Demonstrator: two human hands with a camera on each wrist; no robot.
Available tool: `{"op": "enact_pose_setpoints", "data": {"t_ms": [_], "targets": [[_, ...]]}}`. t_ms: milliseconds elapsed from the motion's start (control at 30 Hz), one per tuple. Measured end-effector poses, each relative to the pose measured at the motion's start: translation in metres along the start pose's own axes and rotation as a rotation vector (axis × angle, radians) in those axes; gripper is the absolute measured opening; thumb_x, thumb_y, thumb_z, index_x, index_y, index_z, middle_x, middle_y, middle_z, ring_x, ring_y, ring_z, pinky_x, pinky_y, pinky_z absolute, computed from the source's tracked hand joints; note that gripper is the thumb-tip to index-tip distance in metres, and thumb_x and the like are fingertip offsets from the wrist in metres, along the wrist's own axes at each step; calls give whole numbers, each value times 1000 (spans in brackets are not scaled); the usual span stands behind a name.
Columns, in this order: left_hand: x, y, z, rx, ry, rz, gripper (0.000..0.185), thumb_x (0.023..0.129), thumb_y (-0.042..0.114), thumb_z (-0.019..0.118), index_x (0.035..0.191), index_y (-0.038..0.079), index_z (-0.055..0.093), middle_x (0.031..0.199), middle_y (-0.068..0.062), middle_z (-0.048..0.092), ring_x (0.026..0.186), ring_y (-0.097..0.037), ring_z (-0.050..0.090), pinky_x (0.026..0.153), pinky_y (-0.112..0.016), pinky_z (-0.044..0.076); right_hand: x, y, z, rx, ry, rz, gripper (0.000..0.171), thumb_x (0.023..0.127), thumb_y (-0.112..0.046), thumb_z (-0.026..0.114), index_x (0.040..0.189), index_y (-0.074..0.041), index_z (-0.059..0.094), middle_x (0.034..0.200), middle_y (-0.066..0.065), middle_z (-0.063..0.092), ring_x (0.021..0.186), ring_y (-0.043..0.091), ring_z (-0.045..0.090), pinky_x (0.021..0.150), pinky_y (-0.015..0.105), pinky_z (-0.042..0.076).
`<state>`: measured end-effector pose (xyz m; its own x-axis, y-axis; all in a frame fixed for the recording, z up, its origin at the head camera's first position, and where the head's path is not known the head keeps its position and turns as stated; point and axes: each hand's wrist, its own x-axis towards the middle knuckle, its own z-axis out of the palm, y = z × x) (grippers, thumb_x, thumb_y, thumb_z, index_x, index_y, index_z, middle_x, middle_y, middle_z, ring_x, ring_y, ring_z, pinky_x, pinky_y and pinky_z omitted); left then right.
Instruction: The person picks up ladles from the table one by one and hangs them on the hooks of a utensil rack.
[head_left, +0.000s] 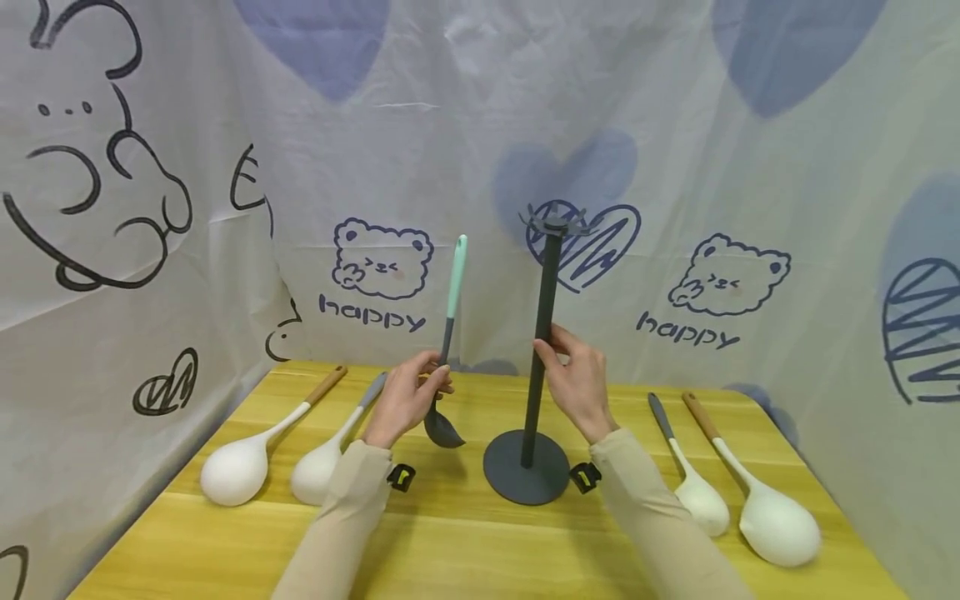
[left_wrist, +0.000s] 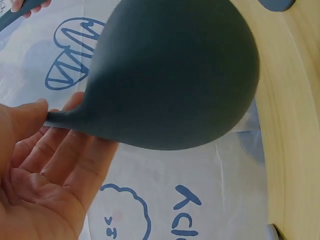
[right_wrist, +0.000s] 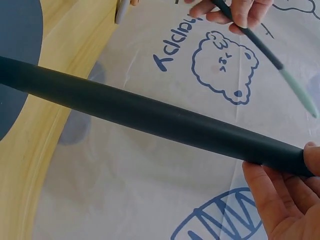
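Note:
My left hand (head_left: 408, 398) pinches a dark ladle (head_left: 444, 429) low on its shaft, just above the bowl. Its mint-green handle (head_left: 457, 275) points up, and the bowl's rounded back (left_wrist: 175, 75) fills much of the left wrist view. To the right, my right hand (head_left: 577, 379) grips the upright post of a dark utensil stand (head_left: 538, 375) around mid-height, thumb on one side and fingers on the other. The stand has a round base (head_left: 527, 487) on the table and a ring of hooks (head_left: 555, 223) at its top. Nothing hangs from the hooks.
On the left of the wooden table (head_left: 450, 542) lie a white ladle with a brown handle (head_left: 236, 471) and one with a grey handle (head_left: 315, 471). A grey-handled white utensil (head_left: 701, 500) and a brown-handled one (head_left: 780, 525) lie right. A printed cloth (head_left: 465, 150) hangs behind.

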<state>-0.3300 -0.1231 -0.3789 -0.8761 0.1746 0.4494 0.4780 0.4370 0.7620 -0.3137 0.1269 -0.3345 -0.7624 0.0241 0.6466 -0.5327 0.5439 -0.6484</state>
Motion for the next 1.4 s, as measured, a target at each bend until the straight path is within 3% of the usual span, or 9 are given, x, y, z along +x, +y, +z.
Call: {"op": "enact_pose_setpoints", "data": {"t_ms": [200,467,700,1067,1400], "targets": [[4,5,4,-36,18,77,20,100,13,56,117,6,65,104,-14,73,89,-24,74,76,-27,60,1,3,-3,4,2,-16,26,96,-23,65,116,-7,71,104,12,75,100,30,71,76,45,61],[4,12,13,-58,-50,161,27,97,2,58,123,4,62,103,-18,72,94,-28,72,82,-35,60,0,4,-1,-2,9,-28,25,95,-22,66,116,-9,71,104,10,74,98,28,71,75,44,61],[13,19,16,-34,12,139,23,97,9,60,120,6,66,96,-10,74,89,-24,73,83,-36,60,1,5,0,10,-10,-39,24,96,-22,64,116,-9,71,104,10,75,100,28,71,76,45,61],[40,43,12,-117,50,105,25,98,14,60,119,6,69,101,-16,75,91,-28,73,81,-38,60,3,5,-5,9,-24,-31,26,96,-20,64,117,-7,70,107,13,74,100,29,71,79,45,60],[55,55,12,-85,103,74,25,98,13,61,120,5,70,102,-17,75,91,-28,71,84,-42,58,2,4,-6,0,-43,-30,26,97,-21,63,117,-6,70,108,14,74,100,30,71,79,43,60]]}}
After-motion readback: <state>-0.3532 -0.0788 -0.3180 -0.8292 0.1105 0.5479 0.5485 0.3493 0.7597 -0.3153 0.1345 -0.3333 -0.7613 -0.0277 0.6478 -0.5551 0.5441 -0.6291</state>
